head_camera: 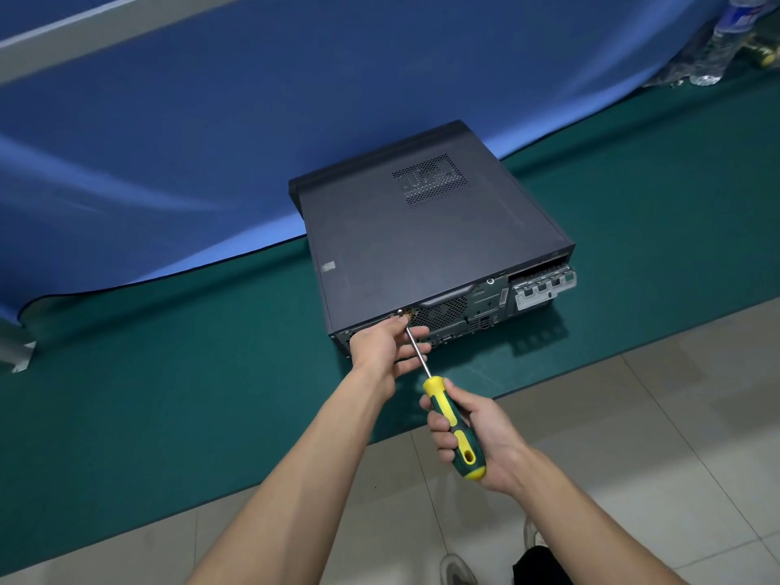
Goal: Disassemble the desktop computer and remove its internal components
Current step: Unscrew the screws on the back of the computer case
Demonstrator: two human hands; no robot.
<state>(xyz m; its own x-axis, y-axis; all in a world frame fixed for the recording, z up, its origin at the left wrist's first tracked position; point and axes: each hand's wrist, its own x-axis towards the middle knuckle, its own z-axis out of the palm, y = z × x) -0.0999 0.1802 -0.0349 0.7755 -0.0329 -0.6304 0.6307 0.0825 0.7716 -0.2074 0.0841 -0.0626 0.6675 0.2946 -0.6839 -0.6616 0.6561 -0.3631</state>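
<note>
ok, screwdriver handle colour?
Dark green with yellow, on the screwdriver handle gripped by the right hand; head view, the only one.

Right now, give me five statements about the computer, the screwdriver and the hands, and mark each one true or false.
1. The right hand grips the screwdriver by its yellow and green handle. True.
2. The computer stands upright on the tiled floor. False: it lies flat on the green mat.
3. The screwdriver's tip meets the computer's rear panel. True.
4. The left hand rests flat on top of the case. False: it is at the rear panel, its fingers beside the screwdriver's shaft.
5. The case lid has been taken off. False: it is on.
</note>
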